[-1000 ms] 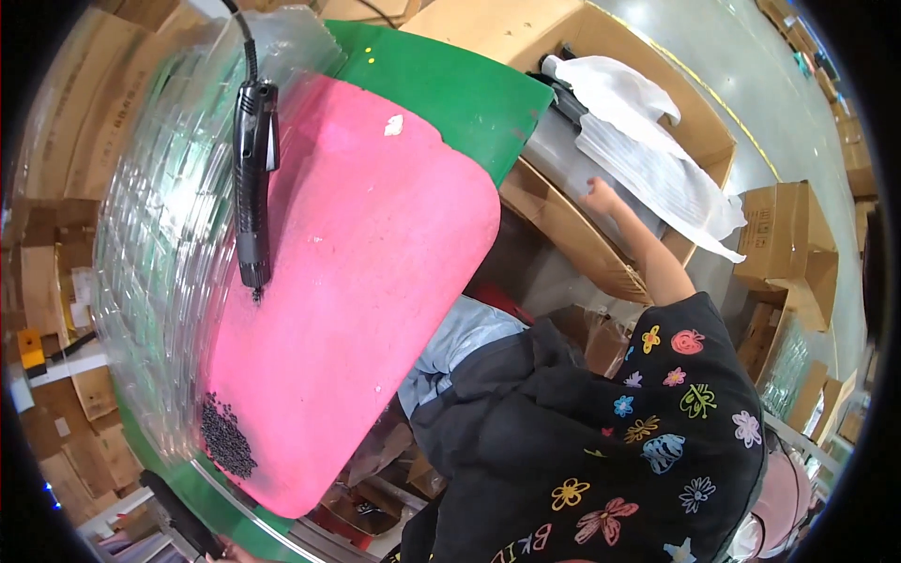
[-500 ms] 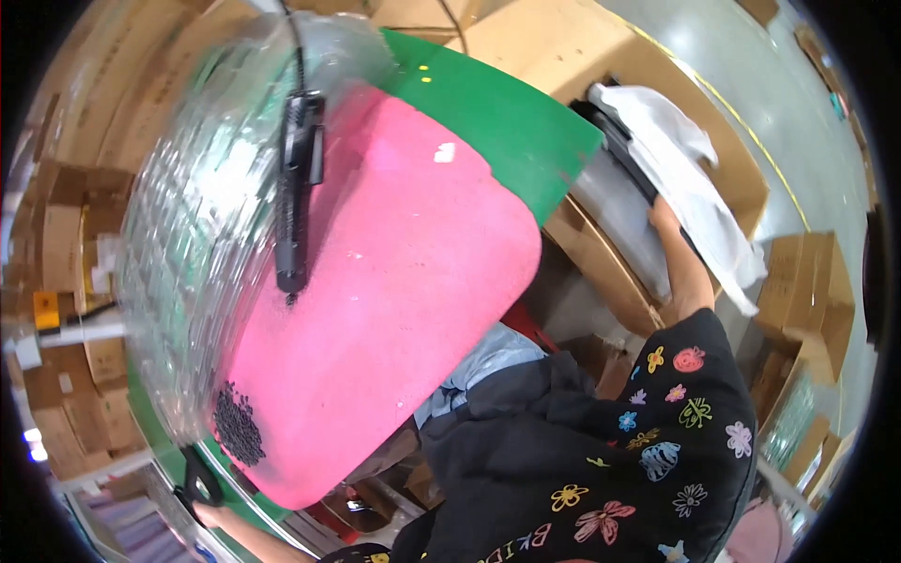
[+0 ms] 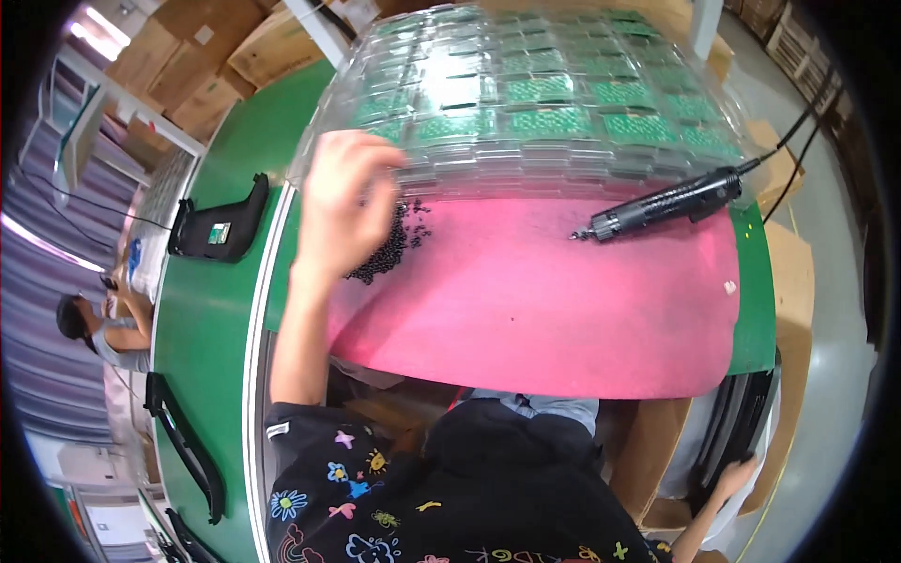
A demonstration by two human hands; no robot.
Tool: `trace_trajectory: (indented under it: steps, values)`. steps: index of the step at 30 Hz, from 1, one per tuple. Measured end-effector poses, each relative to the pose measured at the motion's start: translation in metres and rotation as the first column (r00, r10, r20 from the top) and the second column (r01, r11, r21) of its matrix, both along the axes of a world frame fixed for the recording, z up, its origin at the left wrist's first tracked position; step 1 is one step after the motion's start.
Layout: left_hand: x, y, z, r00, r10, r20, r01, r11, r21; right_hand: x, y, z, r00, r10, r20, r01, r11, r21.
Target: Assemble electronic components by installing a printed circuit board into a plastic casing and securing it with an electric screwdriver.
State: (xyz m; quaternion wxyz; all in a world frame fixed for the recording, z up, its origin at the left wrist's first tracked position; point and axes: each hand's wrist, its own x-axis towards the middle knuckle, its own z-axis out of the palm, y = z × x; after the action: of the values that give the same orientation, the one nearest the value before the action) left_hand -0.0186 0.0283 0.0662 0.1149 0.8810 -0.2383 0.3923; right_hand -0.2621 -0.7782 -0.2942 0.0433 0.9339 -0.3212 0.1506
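Curves part-open left hand (image 3: 352,202) near beady black screws (image 3: 383,259), upper left; lower right, seemingly grips slender casing (image 3: 743,418) with right hand (image 3: 737,477).

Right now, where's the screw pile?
Head view, left of centre: the screw pile is on the mat, left end, partly hidden by the left hand.

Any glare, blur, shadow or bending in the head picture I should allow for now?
Head view: white glare washes out part of the clear trays; the left hand looks motion-blurred; a soft shadow darkens the left end of the pink mat. Also in the head view, the pale rail at left bows with the fisheye, and the picture's corners go black.
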Motion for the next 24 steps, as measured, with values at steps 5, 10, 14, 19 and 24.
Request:
trace_trajectory:
  steps: [5, 10, 14, 19, 24]
  values:
    - [0.0, -0.077, 0.006, 0.839, -0.469, -0.277, 0.492, 0.87, 0.016, -0.032, -0.02, 0.087, 0.959, 0.077, 0.274, -0.061, 0.996, -0.065]
    - [0.023, -0.076, -0.026, 0.769, -0.578, -0.273, 0.566, 0.814, -0.127, 0.005, 0.002, 0.205, 0.87, 0.234, 0.434, -0.088, 0.94, -0.33]
    - [0.025, -0.063, -0.046, 0.702, -0.638, -0.317, 0.503, 0.758, -0.415, 0.07, 0.054, 0.284, 0.78, 0.48, 0.401, -0.35, 0.866, -0.356]
    - [0.017, -0.071, -0.04, 0.542, -0.711, -0.448, 0.357, 0.677, -0.643, 0.18, 0.286, 0.362, 0.542, 0.839, 0.047, -0.84, 0.537, 0.081]
    - [0.005, -0.062, -0.035, 0.538, -0.579, -0.613, 0.196, 0.793, -0.577, 0.261, 0.391, 0.349, 0.176, 0.918, -0.355, -0.972, 0.218, 0.082]
